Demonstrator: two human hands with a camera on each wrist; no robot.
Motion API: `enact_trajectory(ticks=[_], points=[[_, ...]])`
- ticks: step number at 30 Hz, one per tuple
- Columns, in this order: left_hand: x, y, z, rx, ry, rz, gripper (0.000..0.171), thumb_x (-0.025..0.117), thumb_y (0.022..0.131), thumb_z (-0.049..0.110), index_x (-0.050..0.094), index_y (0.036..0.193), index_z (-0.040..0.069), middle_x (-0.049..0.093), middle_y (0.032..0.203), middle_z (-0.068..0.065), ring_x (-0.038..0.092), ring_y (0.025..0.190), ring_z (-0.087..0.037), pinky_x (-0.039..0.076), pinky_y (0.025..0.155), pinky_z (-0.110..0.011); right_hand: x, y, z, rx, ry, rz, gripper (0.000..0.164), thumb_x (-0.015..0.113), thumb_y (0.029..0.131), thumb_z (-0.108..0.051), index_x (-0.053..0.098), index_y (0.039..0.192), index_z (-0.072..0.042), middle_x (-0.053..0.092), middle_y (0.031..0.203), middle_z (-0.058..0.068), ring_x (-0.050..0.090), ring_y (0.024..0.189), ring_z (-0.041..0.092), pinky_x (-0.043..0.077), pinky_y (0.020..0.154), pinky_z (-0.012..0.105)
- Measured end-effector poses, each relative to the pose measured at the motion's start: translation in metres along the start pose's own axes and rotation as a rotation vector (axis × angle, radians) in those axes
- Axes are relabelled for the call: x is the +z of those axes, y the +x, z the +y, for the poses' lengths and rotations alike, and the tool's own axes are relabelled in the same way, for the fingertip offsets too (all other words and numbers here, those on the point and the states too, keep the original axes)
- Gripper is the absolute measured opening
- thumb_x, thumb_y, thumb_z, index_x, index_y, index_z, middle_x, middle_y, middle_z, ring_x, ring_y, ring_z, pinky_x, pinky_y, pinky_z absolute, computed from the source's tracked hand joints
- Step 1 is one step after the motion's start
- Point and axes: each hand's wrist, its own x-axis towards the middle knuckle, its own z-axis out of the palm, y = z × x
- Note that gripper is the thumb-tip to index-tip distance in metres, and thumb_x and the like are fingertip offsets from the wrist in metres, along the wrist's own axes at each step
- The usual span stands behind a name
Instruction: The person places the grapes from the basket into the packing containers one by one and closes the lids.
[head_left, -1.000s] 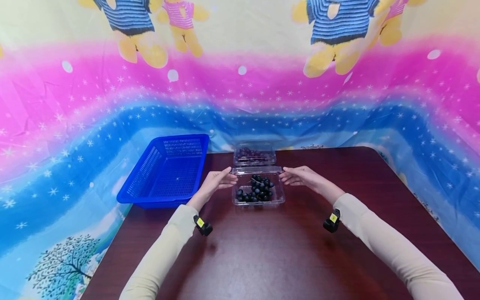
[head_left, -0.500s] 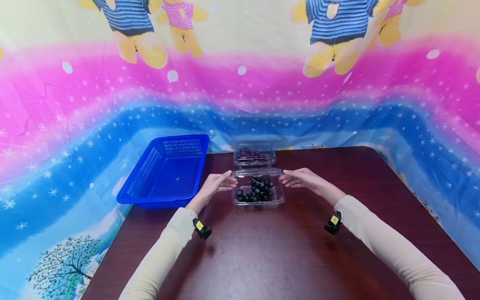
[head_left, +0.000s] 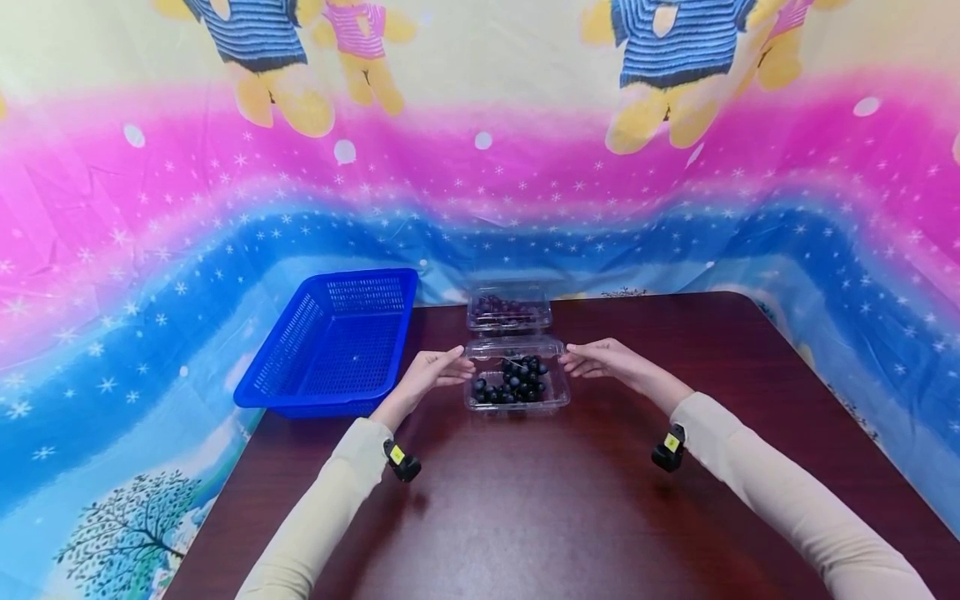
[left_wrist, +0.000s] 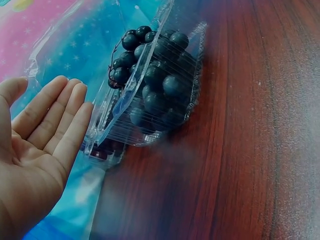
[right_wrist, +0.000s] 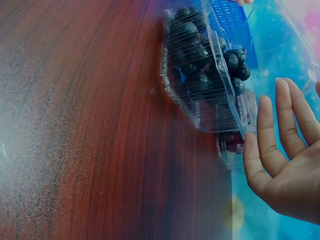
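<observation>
A clear plastic clamshell box (head_left: 555, 396) with dark grapes (head_left: 517, 379) stands on the table, its hinged lid (head_left: 517, 343) raised at the far side. Some grapes rise above the box's rim in both wrist views. My left hand (head_left: 435, 369) is at the lid's left side, fingers extended and thumb apart in the left wrist view. On the right side, my right hand (head_left: 603, 358) mirrors it, its fingers (right_wrist: 287, 120) spread and nearly straight. Neither hand has its fingers curled round the plastic.
Behind the box stands another clear box (head_left: 510, 308) of reddish grapes. A blue perforated basket (head_left: 322, 392) sits at the table's left edge. The dark wood table (head_left: 525, 500) backs onto a patterned cloth (head_left: 487, 192).
Both hands have moved slightly down in the head view, towards me, and the raised lid's edge has come down a little. The box base and basket have stayed put.
</observation>
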Motion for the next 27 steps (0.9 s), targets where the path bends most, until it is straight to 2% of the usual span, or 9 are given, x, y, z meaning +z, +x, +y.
enact_trajectory(ticks=[1, 3, 6, 10, 12, 14, 18, 22, 27], points=[[0.005, -0.006, 0.012, -0.007, 0.001, 0.001, 0.055, 0.053, 0.089, 0.051, 0.070, 0.103, 0.001, 0.071, 0.097, -0.012, 0.068, 0.090, -0.023, 0.053, 0.080, -0.039, 0.000, 0.000, 0.000, 0.002, 0.005, 0.001, 0.052, 0.055, 0.092, -0.037, 0.060, 0.117, 0.008, 0.069, 0.103, 0.014, 0.061, 0.102, 0.037, 0.038, 0.098, 0.054], [0.005, -0.007, 0.012, 0.029, -0.018, -0.022, 0.054, 0.053, 0.090, 0.049, 0.070, 0.102, -0.001, 0.071, 0.095, -0.014, 0.069, 0.087, -0.024, 0.054, 0.077, -0.040, 0.001, -0.001, 0.001, -0.002, 0.006, -0.004, 0.050, 0.056, 0.092, -0.036, 0.060, 0.117, 0.007, 0.069, 0.102, 0.013, 0.062, 0.099, 0.035, 0.039, 0.097, 0.054], [0.008, -0.011, 0.018, 0.035, -0.031, -0.030, 0.055, 0.054, 0.089, 0.049, 0.070, 0.101, -0.002, 0.071, 0.094, -0.016, 0.069, 0.086, -0.025, 0.054, 0.077, -0.041, 0.001, -0.003, 0.001, 0.003, -0.003, -0.003, 0.049, 0.056, 0.092, -0.036, 0.061, 0.116, 0.006, 0.070, 0.100, 0.009, 0.064, 0.097, 0.031, 0.041, 0.096, 0.052], [0.009, -0.012, 0.019, 0.025, -0.021, -0.025, 0.057, 0.054, 0.088, 0.050, 0.069, 0.102, -0.003, 0.070, 0.095, -0.016, 0.069, 0.087, -0.025, 0.054, 0.078, -0.040, 0.001, -0.003, 0.002, 0.002, -0.010, -0.011, 0.050, 0.055, 0.092, -0.037, 0.060, 0.118, 0.006, 0.070, 0.102, 0.010, 0.062, 0.100, 0.034, 0.041, 0.096, 0.051], [0.008, -0.011, 0.015, 0.023, -0.015, -0.026, 0.056, 0.054, 0.089, 0.049, 0.069, 0.103, -0.003, 0.070, 0.096, -0.016, 0.068, 0.088, -0.026, 0.054, 0.078, -0.040, 0.001, -0.003, 0.003, -0.002, -0.013, -0.017, 0.051, 0.054, 0.093, -0.036, 0.059, 0.119, 0.007, 0.068, 0.106, 0.013, 0.060, 0.102, 0.037, 0.041, 0.096, 0.051], [0.003, -0.006, 0.003, 0.023, -0.004, -0.035, 0.052, 0.051, 0.092, 0.046, 0.069, 0.105, 0.000, 0.071, 0.097, -0.014, 0.069, 0.088, -0.024, 0.055, 0.077, -0.038, 0.001, -0.004, 0.004, -0.001, -0.015, -0.015, 0.051, 0.054, 0.093, -0.036, 0.059, 0.119, 0.007, 0.066, 0.109, 0.017, 0.059, 0.104, 0.039, 0.041, 0.096, 0.052], [0.002, -0.006, 0.001, 0.030, -0.007, -0.043, 0.050, 0.051, 0.092, 0.045, 0.069, 0.105, 0.000, 0.070, 0.097, -0.014, 0.069, 0.087, -0.024, 0.055, 0.076, -0.038, 0.002, -0.004, 0.004, 0.000, -0.014, -0.013, 0.048, 0.054, 0.093, -0.035, 0.060, 0.118, 0.006, 0.064, 0.111, 0.021, 0.058, 0.105, 0.040, 0.040, 0.097, 0.052], [0.011, -0.015, 0.021, 0.001, -0.020, -0.019, 0.051, 0.053, 0.092, 0.041, 0.067, 0.105, -0.006, 0.070, 0.097, -0.018, 0.068, 0.088, -0.027, 0.052, 0.081, -0.045, 0.002, -0.004, 0.005, 0.005, -0.012, -0.009, 0.046, 0.054, 0.093, -0.034, 0.061, 0.117, 0.005, 0.069, 0.105, 0.013, 0.058, 0.105, 0.040, 0.039, 0.097, 0.053], [0.019, -0.021, 0.039, -0.091, -0.041, 0.036, 0.049, 0.053, 0.094, 0.032, 0.062, 0.107, -0.014, 0.066, 0.101, -0.026, 0.065, 0.094, -0.036, 0.046, 0.088, -0.052, 0.002, -0.004, 0.004, -0.006, -0.021, -0.009, 0.047, 0.055, 0.093, -0.034, 0.061, 0.117, 0.006, 0.070, 0.103, 0.011, 0.060, 0.102, 0.038, 0.041, 0.096, 0.052]])
